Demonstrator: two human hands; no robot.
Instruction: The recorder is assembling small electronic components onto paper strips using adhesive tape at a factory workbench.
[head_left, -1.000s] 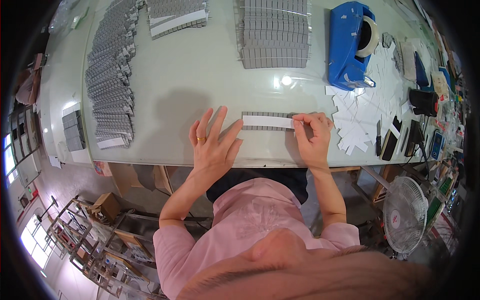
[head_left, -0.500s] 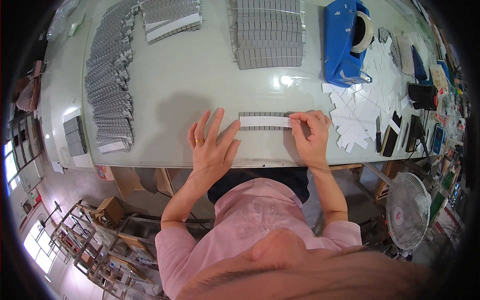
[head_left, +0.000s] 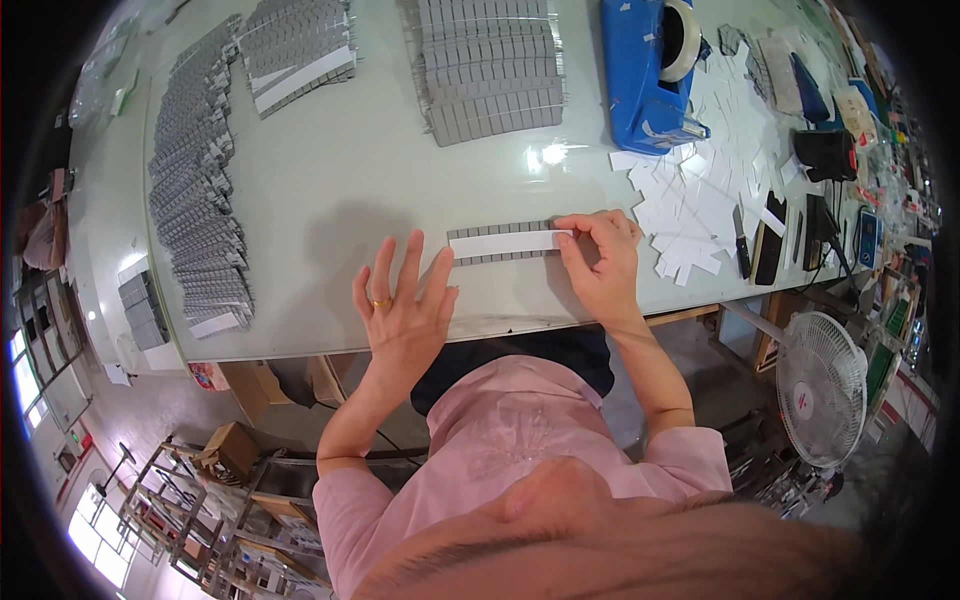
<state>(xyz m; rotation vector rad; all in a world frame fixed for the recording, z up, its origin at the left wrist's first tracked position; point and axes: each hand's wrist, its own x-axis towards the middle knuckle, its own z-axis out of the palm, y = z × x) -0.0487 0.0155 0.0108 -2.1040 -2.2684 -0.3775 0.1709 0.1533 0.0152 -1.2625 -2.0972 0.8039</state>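
A grey segmented strip (head_left: pixel 500 229) lies flat on the pale tabletop (head_left: pixel 330 150), near its front edge and in front of the person, with a white paper strip (head_left: pixel 505 243) along its middle. The right hand (head_left: pixel 603 262) has a narrow grip on the strip's right end: the forefinger bends over the far edge and the thumb rests on the paper. The left hand (head_left: pixel 410 318) is spread wide, wearing a gold ring (head_left: pixel 381 303), with its forefinger tip at the strip's left end; whether it presses there cannot be told.

Loose white paper slips (head_left: pixel 690 210) are scattered to the right of the right hand, with a black-handled knife (head_left: pixel 741 242) beside them. Beyond the strip, a stack of grey segmented strips (head_left: pixel 490 75) sits at the upper middle, and a blue tape dispenser (head_left: pixel 640 95) carrying a tape roll (head_left: pixel 683 45) stands to its right. At the upper left lies a smaller grey bundle (head_left: pixel 300 35), and a long overlapping row of grey pieces (head_left: pixel 195 190) runs down the table's left side. Off the table, a fan (head_left: pixel 822 390) stands at the lower right.
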